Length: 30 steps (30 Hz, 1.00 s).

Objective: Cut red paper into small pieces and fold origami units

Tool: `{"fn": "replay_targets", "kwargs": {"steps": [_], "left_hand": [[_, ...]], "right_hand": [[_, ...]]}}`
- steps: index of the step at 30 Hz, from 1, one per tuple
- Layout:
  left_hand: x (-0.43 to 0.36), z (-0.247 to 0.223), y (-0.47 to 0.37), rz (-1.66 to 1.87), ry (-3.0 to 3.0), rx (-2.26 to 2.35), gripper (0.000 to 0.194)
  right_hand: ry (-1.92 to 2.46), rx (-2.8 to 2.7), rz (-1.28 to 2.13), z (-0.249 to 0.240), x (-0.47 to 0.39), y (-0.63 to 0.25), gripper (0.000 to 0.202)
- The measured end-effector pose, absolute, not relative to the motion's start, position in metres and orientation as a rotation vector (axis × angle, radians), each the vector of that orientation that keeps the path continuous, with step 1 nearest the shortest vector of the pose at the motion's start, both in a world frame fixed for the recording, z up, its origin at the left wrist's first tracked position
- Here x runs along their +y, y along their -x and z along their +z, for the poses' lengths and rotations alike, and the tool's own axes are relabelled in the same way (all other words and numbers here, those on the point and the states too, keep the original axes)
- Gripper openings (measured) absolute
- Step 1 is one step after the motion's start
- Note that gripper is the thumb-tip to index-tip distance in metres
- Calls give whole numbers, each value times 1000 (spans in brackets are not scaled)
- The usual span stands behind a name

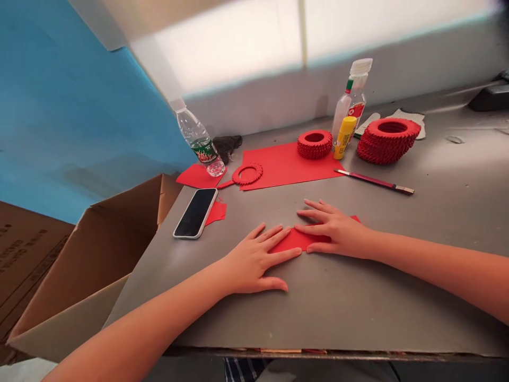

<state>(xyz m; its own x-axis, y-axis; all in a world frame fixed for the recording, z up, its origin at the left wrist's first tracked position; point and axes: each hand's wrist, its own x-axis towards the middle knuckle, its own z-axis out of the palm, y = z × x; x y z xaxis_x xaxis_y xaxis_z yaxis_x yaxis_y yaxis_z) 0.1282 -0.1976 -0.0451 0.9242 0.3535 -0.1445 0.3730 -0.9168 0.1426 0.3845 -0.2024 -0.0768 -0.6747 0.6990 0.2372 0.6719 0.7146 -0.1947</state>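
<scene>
A narrow piece of red paper (303, 240) lies flat on the grey table (318, 313), partly covered by both hands. On its left part rests my left hand (254, 261), fingers spread and thumb on the table. My right hand (336, 232) lies over its right part, fingers spread, and a red corner shows behind the wrist. Neither hand grips anything. Farther back, a larger red sheet (278, 164) bears a stack of toothed red rings (314, 144). A single toothed red ring (247, 174) lies at the sheet's left edge.
A phone (195, 213) lies left over red scraps. Behind are a tilted water bottle (201, 140), a clear bottle (358, 87), a yellow glue stick (344, 138), a taller ring stack (387, 140) and a brush (376, 181). An open cardboard box (99, 239) stands left of the table.
</scene>
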Motion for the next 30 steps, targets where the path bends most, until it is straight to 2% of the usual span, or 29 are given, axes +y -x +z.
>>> {"fn": "replay_targets", "kwargs": {"steps": [11, 23, 30], "left_hand": [[-186, -36, -104, -284, -2958, 525, 66], [-184, -25, -75, -425, -3001, 534, 63], [-195, -27, -76, -368, -3050, 614, 65]], "right_hand": [[1215, -2642, 84, -72, -211, -432, 43], [1492, -2513, 184, -71, -229, -494, 41], [1564, -2382, 118, -52, -222, -507, 49]]}}
